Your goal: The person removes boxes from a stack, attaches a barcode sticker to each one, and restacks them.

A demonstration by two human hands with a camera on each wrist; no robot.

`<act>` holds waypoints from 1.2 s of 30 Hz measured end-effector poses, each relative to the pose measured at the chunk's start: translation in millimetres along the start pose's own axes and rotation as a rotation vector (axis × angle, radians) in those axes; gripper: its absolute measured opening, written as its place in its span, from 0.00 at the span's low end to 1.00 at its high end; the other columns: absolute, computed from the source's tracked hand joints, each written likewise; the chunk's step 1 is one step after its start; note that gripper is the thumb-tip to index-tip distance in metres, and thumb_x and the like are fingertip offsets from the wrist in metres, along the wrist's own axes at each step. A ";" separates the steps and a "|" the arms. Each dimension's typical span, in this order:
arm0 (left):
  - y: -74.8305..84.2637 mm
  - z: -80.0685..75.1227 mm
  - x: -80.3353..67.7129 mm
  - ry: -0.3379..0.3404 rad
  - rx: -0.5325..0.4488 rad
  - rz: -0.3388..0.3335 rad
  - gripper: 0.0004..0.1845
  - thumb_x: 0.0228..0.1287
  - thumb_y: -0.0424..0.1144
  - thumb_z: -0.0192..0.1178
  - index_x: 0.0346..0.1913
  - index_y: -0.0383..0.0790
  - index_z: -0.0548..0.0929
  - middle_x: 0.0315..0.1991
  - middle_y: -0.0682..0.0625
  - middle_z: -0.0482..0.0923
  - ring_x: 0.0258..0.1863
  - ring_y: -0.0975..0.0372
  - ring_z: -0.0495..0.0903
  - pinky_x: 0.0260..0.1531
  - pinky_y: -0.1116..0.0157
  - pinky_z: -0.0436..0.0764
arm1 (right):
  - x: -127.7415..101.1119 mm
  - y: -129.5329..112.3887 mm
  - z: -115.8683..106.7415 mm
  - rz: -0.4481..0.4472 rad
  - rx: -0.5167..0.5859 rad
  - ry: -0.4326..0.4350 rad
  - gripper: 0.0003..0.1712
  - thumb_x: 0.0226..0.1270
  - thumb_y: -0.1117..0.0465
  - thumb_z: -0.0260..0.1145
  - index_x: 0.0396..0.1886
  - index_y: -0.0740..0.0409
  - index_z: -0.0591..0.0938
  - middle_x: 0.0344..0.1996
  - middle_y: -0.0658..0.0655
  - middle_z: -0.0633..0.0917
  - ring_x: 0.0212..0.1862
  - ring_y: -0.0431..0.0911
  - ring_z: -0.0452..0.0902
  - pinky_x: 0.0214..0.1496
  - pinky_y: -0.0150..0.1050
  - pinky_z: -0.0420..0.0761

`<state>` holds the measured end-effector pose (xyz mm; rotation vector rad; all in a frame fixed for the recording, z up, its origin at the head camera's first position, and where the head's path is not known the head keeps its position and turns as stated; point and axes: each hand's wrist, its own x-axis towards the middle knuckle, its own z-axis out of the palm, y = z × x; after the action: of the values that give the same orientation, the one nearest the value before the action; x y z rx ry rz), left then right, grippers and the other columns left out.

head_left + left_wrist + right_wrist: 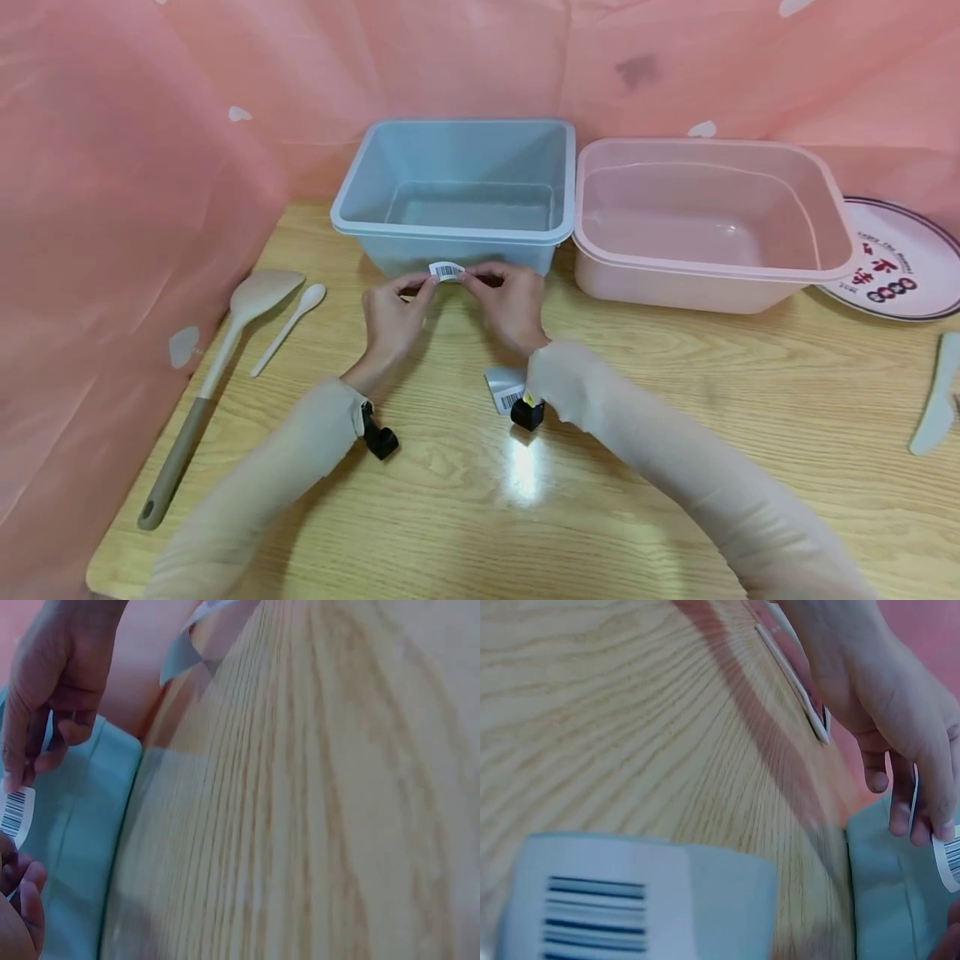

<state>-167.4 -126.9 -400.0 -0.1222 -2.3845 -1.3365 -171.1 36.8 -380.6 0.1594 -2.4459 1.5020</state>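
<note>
A small white barcode sticker (447, 271) is stretched between both hands, close in front of the blue bin's (457, 250) near wall. My left hand (393, 321) pinches its left end between thumb and fingertips. At the other end, my right hand (512, 304) pinches it the same way. The label bows slightly, printed side up. In the left wrist view the barcode sticker (15, 817) overlaps the bin's side. On the table below my right wrist lies a backing sheet (504, 390) bearing another barcode; the right wrist view shows that backing sheet (731, 900) large.
A pink bin (712, 287) stands right of the blue one, with a printed plate (907, 258) partly behind it. At the left lie a long-handled turner (217, 367) and a small spoon (288, 329). A pale knife (937, 400) lies at the right edge. Pink cloth (480, 58) hangs behind.
</note>
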 end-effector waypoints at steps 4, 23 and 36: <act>-2.0 3.5 5.4 0.008 -0.004 0.003 0.09 0.63 0.40 0.64 0.38 0.38 0.90 0.32 0.45 0.88 0.30 0.58 0.85 0.23 0.76 0.76 | 4.3 -1.0 2.8 0.009 -0.018 0.014 0.09 0.60 0.54 0.72 0.35 0.54 0.90 0.33 0.53 0.90 0.34 0.43 0.84 0.36 0.33 0.80; -3.8 5.6 19.8 0.018 -0.009 0.007 0.08 0.62 0.40 0.66 0.36 0.38 0.90 0.26 0.45 0.87 0.27 0.59 0.84 0.22 0.76 0.74 | 9.6 1.3 8.0 0.049 0.012 0.050 0.10 0.62 0.55 0.70 0.36 0.56 0.90 0.34 0.54 0.90 0.34 0.44 0.84 0.36 0.36 0.82; -3.3 7.3 22.7 0.047 0.032 -0.021 0.09 0.61 0.40 0.67 0.33 0.37 0.90 0.23 0.45 0.86 0.25 0.60 0.82 0.23 0.76 0.72 | 5.8 0.3 10.9 0.052 0.018 0.030 0.10 0.65 0.57 0.67 0.39 0.57 0.89 0.34 0.55 0.89 0.34 0.45 0.84 0.37 0.37 0.82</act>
<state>-191.2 -125.2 -397.3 -0.0564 -2.3730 -1.2959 -178.6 27.5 -383.9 0.0766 -2.4317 1.5365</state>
